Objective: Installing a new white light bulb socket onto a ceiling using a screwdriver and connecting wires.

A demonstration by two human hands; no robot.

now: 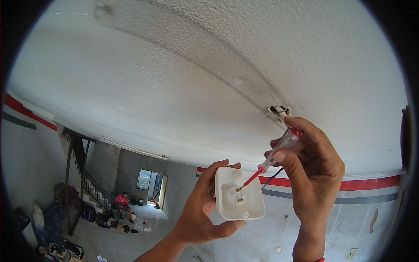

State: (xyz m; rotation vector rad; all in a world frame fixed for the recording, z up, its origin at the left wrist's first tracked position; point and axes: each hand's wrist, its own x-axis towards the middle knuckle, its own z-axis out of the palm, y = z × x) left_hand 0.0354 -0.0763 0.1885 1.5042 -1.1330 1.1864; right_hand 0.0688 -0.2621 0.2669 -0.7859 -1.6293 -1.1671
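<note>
Under a rough white ceiling point(183, 65) — stained grey — the left hand point(205, 209) grips a white fitting point(239, 194); right hand point(312, 174) fingers pinch a screwdriver point(270, 161) beside a wire hole point(278, 111).

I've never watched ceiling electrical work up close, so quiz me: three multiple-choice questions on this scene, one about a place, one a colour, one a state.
1. Where does the screwdriver tip sit?
A. inside the white fitting
B. in the ceiling hole
C. on the floor

2. What colour is the screwdriver's shaft?
A. blue
B. red
C. green

3. How is the fitting held?
A. fixed to the ceiling
B. lying loose
C. gripped by the left hand

Answers: A, the tip meets a brass terminal inside; B, the shaft is red; C, left fingers wrap its edge while the right hand holds the screwdriver.
</note>
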